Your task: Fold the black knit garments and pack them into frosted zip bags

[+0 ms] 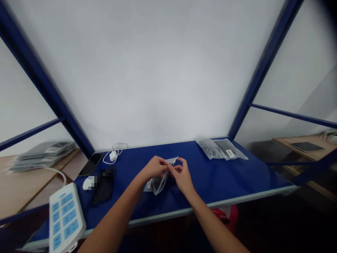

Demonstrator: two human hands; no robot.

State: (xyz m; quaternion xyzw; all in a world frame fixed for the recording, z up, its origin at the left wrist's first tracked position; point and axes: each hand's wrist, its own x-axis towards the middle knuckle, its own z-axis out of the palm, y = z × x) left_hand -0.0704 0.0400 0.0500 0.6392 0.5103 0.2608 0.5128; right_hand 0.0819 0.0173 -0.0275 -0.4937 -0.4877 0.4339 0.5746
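Observation:
Near the middle of the blue table, both my hands grip a translucent plastic zip bag (161,182) by its upper edge. My left hand (156,168) is closed on the edge from the left. On the other side, my right hand (181,173) pinches the same edge, close to a small whitish slider. Something dark shows inside the bag, with a white label low on its left side; what it is I cannot make out. The bag's lower part hangs tilted against the tabletop.
Two similar bags (223,149) lie at the back right of the blue table (218,182). To the left are a white charger with cable (113,155), a dark phone (91,164), a white mouse (88,183), a blurred black item (104,186) and a power strip (67,218).

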